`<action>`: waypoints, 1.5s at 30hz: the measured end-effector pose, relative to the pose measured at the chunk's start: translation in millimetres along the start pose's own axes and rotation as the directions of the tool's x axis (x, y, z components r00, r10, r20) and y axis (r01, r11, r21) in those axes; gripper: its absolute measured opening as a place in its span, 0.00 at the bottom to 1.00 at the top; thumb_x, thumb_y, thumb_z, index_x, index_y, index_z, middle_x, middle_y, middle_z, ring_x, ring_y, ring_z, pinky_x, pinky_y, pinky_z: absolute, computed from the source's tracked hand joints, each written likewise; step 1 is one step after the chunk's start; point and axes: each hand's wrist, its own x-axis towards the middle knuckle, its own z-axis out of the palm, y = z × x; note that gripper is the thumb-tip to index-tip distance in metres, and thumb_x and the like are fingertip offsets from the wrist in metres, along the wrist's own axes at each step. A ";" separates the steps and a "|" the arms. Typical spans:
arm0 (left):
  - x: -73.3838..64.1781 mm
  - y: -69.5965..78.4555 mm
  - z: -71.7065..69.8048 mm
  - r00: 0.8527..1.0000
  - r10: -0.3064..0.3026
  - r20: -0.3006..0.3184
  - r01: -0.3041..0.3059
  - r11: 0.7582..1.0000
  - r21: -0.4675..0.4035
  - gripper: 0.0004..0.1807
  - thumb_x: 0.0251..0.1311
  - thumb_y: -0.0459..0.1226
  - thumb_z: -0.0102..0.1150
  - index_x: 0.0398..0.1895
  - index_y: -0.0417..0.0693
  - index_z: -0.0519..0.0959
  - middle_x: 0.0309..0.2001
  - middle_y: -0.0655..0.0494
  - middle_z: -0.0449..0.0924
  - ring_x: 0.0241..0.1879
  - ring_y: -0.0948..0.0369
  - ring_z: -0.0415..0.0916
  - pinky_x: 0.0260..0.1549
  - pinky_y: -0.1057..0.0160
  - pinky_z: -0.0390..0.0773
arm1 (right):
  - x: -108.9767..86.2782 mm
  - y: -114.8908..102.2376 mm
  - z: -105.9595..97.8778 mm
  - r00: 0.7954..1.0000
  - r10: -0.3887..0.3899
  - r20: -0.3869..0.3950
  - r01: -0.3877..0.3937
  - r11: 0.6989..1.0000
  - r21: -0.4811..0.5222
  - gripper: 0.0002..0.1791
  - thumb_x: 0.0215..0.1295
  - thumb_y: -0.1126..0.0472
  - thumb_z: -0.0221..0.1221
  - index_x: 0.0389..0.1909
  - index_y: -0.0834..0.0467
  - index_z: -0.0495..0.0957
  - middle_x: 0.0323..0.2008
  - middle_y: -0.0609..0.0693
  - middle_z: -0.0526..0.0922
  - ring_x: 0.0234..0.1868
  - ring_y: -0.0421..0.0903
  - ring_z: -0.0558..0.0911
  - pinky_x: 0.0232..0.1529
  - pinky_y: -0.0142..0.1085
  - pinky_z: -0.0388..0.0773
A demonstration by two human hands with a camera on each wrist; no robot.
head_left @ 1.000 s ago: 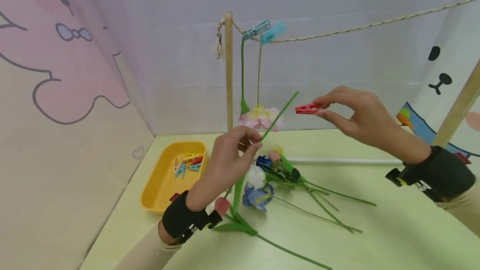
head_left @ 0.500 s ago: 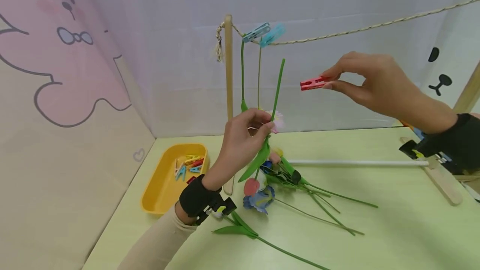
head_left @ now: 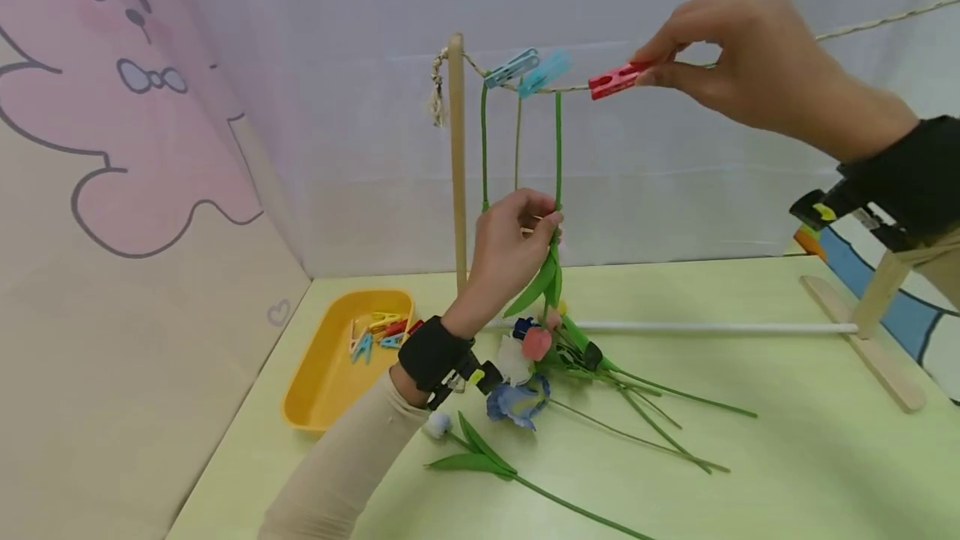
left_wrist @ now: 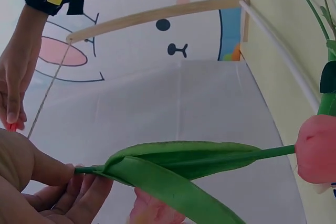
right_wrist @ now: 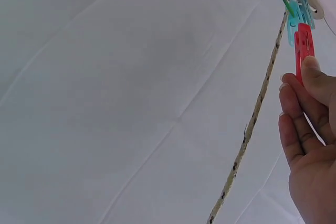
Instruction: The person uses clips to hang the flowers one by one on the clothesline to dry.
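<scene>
My left hand [head_left: 513, 248] pinches the green stem of a pink tulip [head_left: 536, 343], which hangs head down. The stem's cut end stands upright, close to the rope [right_wrist: 252, 119]. My right hand [head_left: 757, 65] holds a red clothespin [head_left: 613, 82] between thumb and fingers, level with the rope and right of the stem end. In the right wrist view the red clothespin's tip overlaps a blue clothespin [right_wrist: 293, 22]; whether they touch I cannot tell. Two blue clothespins hold stems on the rope near the left post [head_left: 457, 165]; my left hand hides their flower heads in the head view.
A yellow tray [head_left: 300, 390] with several clothespins stands at the left. Several artificial flowers lie on the table, among them a blue one [head_left: 519, 401] and a white one [head_left: 513, 361]. A white bar [head_left: 712, 327] crosses the back to a wooden foot [head_left: 892, 373].
Both hands have risen towards the rope. The tulip moved up and right, and its stem turned from slanted to upright. The red clothespin went up to the rope's height.
</scene>
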 end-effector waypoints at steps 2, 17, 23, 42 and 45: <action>3.9 -1.7 2.3 1.000 0.000 -0.004 0.000 1.000 -0.009 0.07 0.65 0.31 0.60 0.43 0.36 0.80 0.38 0.47 0.83 0.33 0.58 0.81 0.35 0.69 0.83 | 7.1 2.4 -0.6 1.000 0.007 0.008 -0.007 1.000 -0.016 0.09 0.59 0.72 0.66 0.41 0.66 0.86 0.36 0.58 0.86 0.32 0.49 0.75 0.34 0.17 0.62; 27.5 -6.4 6.9 0.997 -0.028 -0.066 0.030 0.999 0.035 0.06 0.64 0.31 0.61 0.42 0.38 0.81 0.37 0.48 0.83 0.34 0.60 0.82 0.37 0.67 0.82 | 37.4 11.2 0.8 0.988 0.080 0.130 -0.076 0.996 -0.037 0.12 0.66 0.63 0.62 0.44 0.66 0.86 0.42 0.61 0.85 0.34 0.52 0.75 0.31 0.28 0.69; 35.1 -13.4 5.1 0.996 -0.001 -0.087 0.007 0.998 0.068 0.06 0.64 0.31 0.61 0.42 0.37 0.81 0.37 0.48 0.84 0.34 0.60 0.81 0.38 0.66 0.82 | 51.7 11.5 5.5 0.975 0.094 0.199 -0.086 0.995 -0.049 0.12 0.68 0.62 0.60 0.44 0.65 0.86 0.40 0.59 0.85 0.36 0.53 0.74 0.31 0.37 0.71; 39.3 -21.0 8.4 0.995 0.019 -0.094 -0.009 0.995 0.100 0.05 0.64 0.29 0.60 0.41 0.36 0.81 0.36 0.47 0.84 0.34 0.58 0.81 0.36 0.64 0.82 | 59.7 11.5 17.1 0.948 0.103 0.300 -0.102 0.995 -0.019 0.09 0.67 0.65 0.61 0.42 0.63 0.86 0.39 0.59 0.85 0.39 0.52 0.78 0.34 0.40 0.73; 36.9 -22.4 8.4 0.995 0.019 -0.095 -0.009 0.995 0.104 0.05 0.63 0.29 0.61 0.41 0.35 0.81 0.36 0.46 0.84 0.33 0.58 0.81 0.35 0.63 0.82 | 60.3 11.5 18.9 0.941 0.117 0.316 -0.117 0.993 -0.019 0.09 0.67 0.64 0.61 0.42 0.63 0.86 0.40 0.59 0.85 0.39 0.52 0.78 0.35 0.41 0.74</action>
